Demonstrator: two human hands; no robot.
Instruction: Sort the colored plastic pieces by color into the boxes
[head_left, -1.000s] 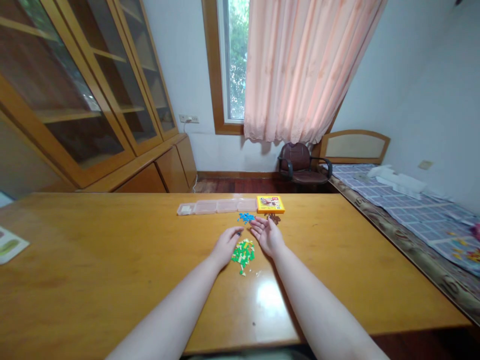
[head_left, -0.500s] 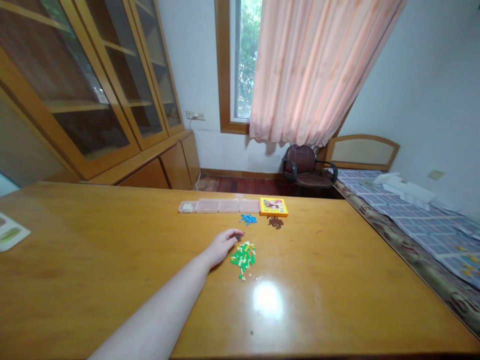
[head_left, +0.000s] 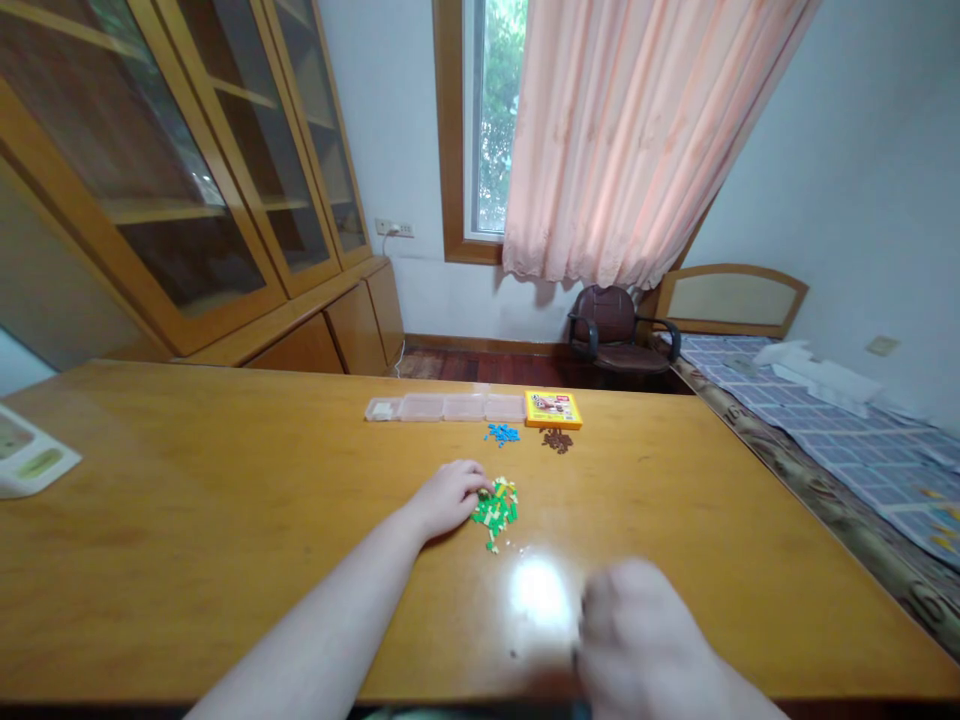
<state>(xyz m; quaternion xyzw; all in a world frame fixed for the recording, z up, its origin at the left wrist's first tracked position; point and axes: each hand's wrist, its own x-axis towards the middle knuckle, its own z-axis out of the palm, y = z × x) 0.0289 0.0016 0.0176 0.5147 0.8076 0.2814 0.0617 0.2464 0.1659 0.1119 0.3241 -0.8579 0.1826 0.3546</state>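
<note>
Your left hand (head_left: 451,498) touches tiny green-yellow-cream plastic bricks (head_left: 496,512), your right hand (head_left: 637,625) hovers by the brown wooden desk's near edge (head_left: 450,685), neither grip discernible

One left hand (head_left: 450,497) and one right hand (head_left: 637,628) make two. Brick piles number three: one blue pile (head_left: 504,434), one brown pile (head_left: 557,441) and one green mixed pile (head_left: 498,510). There are probably four clear trays (head_left: 463,406), though their edges are faint, and one yellow box (head_left: 553,409). Count one table (head_left: 187,520), one chair (head_left: 606,318), one bed (head_left: 832,425), one curtain (head_left: 637,140), one window (head_left: 495,130) and three glass cabinet doors (head_left: 247,130).
</note>
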